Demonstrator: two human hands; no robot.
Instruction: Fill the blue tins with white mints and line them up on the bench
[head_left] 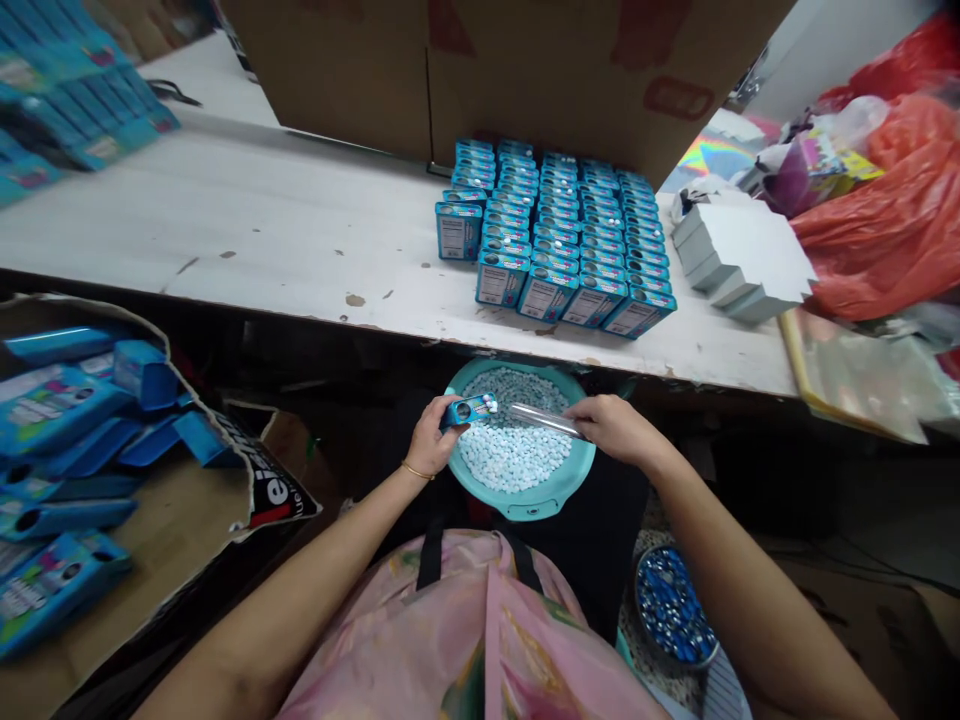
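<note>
Okay so, the main thing here is a small blue printed tin [466, 410], held over a round teal plastic basin [517, 508] in the person's lap, with a few white bits showing at its end. The left hand [435, 437] has its fingers closed around the tin, gripping it firmly, and there's a thin gold bangle [416, 470] on that wrist. The right hand [611, 428] is pinching one end of a long clear tube [546, 420], which lies across the basin with its far tip just beside the tin. The basin is heaped with small pale blue-white candies [514, 450]. The person has on a pink floral apron [472, 640], and a round dish of shiny blue pieces [671, 605] sits down by their right side. Straight ahead, neat rows of upright blue tins [555, 240] stand on a scuffed white table [247, 230], in front of a big brown cardboard box [525, 70]. Off to the right are a stack of flat white card blanks [742, 255] and a red plastic bag [877, 220], while a cardboard tray of blue packs [172, 560] sits on the left.
</note>
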